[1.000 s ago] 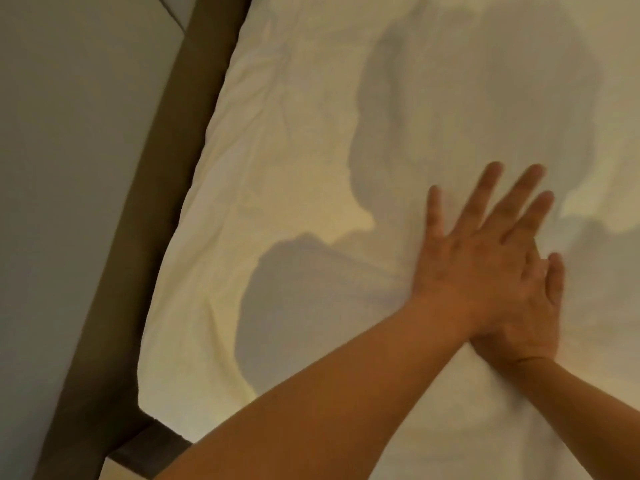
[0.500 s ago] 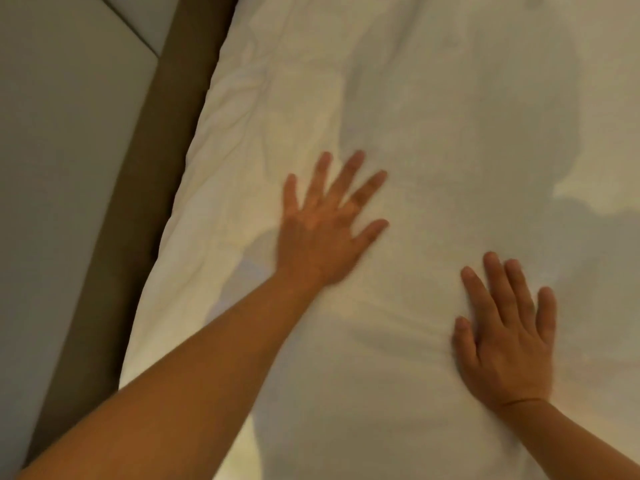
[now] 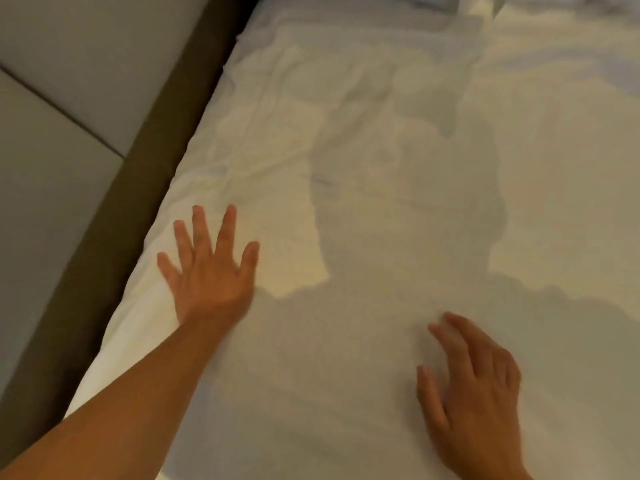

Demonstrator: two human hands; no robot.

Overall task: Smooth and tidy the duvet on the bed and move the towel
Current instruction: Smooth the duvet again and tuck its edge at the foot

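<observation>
The white duvet [image 3: 398, 209] covers the bed and fills most of the view, with creases near its left edge and further up. My left hand [image 3: 211, 271] lies flat on it close to the left edge, fingers spread and straight. My right hand [image 3: 474, 386] rests on the duvet at the lower right, fingers loosely bent and slightly blurred. My shadow falls across the middle of the duvet. No towel is in view.
A dark brown bed frame edge [image 3: 145, 188] runs diagonally along the left side of the duvet. Beyond it is a grey padded wall panel [image 3: 62, 109]. Rumpled white bedding [image 3: 554, 26] lies at the top right.
My hands were stacked together a second ago. The left hand has swept left across the duvet to its edge, and the right hand has stayed at the lower right. The view now shows more bed.
</observation>
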